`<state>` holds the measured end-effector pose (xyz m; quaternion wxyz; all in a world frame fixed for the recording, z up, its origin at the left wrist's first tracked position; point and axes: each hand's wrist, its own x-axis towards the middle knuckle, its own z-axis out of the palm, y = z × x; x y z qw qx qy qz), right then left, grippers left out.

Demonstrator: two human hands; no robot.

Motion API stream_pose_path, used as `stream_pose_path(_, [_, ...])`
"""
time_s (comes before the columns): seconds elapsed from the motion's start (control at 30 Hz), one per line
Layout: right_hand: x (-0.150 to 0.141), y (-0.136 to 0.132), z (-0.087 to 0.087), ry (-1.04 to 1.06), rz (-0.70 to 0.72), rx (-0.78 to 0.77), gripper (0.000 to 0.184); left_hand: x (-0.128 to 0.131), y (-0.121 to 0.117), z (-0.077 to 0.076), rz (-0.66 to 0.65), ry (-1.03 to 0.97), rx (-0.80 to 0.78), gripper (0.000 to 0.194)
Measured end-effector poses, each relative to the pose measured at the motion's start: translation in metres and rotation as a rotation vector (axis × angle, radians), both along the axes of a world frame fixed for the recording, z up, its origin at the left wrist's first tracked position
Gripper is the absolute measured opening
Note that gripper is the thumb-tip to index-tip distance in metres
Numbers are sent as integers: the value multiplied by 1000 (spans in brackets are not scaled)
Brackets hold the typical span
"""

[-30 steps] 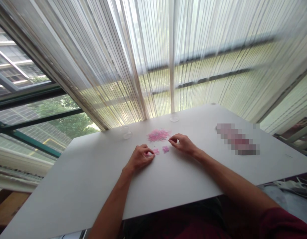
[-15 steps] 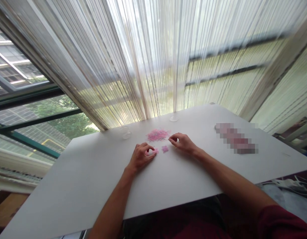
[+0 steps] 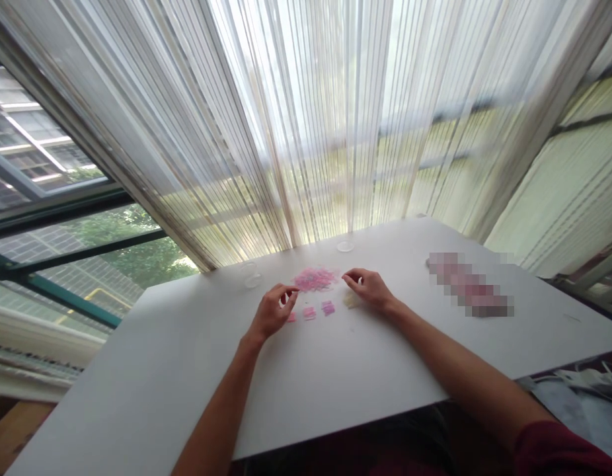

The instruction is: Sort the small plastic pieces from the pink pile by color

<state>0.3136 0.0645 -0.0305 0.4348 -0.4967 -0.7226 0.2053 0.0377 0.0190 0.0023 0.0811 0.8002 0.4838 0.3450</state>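
Head view: curtains (image 3: pixel 306 132) flank white table (image 3: pixel 167 370); left hand (image 3: pixel 272 312) gapes slightly, right hand (image 3: pixel 371 289) pinches, contents unclear.

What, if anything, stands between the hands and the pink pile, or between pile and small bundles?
Nothing visible blocks the left hand or right hand from the pink pile. Between it and the small bundles is tabletop with a tiny speck; the left hand crowds the leftmost bundle.

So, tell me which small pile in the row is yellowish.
The pale yellow pile, at the row's right end beside the right hand; the purple pile and pink piles lie left of it.
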Motion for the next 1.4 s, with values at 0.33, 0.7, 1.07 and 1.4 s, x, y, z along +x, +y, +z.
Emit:
stream_pose_path(0.33, [-3,4,-3,72,-50,1,24,50,59,31,-116,439,-116,23])
stream_pose_path(0.7, [-4,3,-2,55,-33,30,24,55,72,23,-32,473,-26,13])
stream_pose_path(1.07, [-9,-9,3,36,40,80,21,40,24,23,-25,171,9,16])
stream_pose_path(1.4, [-33,-48,13,-40,407,226,23,23,-28,-14,-160,-139,6,22])
